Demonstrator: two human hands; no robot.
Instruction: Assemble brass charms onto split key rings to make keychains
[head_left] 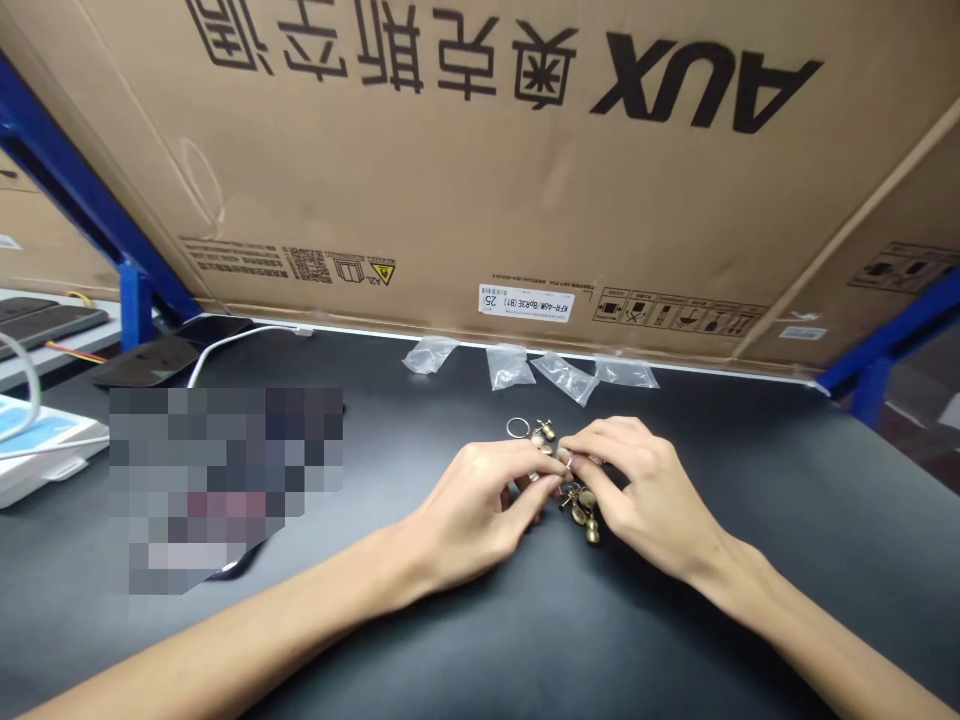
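My left hand (487, 500) and my right hand (645, 490) meet over the black tabletop, fingertips almost touching. Thumb and forefinger of each are pinched together around a small silvery metal piece (568, 465), whose exact kind is mostly hidden by the fingers. Under the right thumb lies a cluster of brass-coloured metal trinkets (581, 510), round and bead-like in shape. More brass-coloured pieces (546, 431) sit just beyond the left forefinger. Beside them a thin silver ring (518, 428) rests flat on the table.
Several small clear plastic bags (510, 368) lie along the table's back edge. Behind them rises a large cardboard box (450, 180) between blue metal posts (139, 300). At left are a blurred-out object (225, 480), a dark flat device (154, 358), a white cable (225, 342) and a white box (52, 450).
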